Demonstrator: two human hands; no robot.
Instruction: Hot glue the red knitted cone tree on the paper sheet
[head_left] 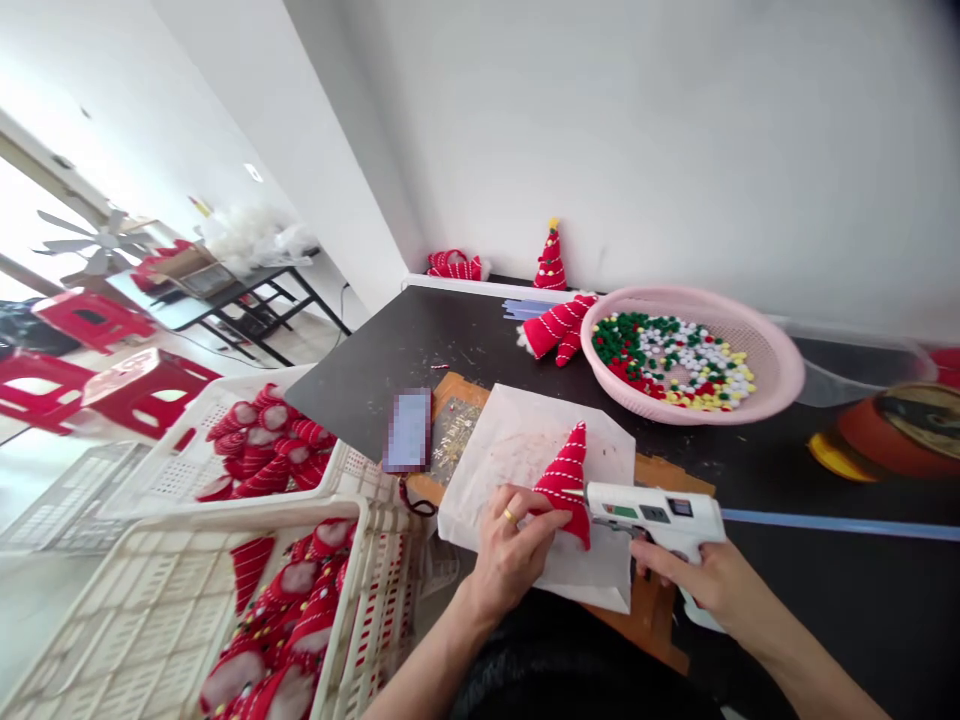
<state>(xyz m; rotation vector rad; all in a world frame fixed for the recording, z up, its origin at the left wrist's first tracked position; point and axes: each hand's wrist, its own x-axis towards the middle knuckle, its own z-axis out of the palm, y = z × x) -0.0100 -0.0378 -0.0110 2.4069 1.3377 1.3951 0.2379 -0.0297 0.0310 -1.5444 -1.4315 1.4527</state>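
The left hand [514,550] pinches a red cone [568,483] upright on white paper [517,450] near the front of the tabletop [390,350], while the right hand [694,580] is wrapped around a white glue gun [652,515], nozzle at the cone's side. Hot glue could easily burn the fingers [544,518], which sit just beside the nozzle, or drip onto the paper. The nozzle tip is hidden behind the cone, so any bead of glue cannot be made out.
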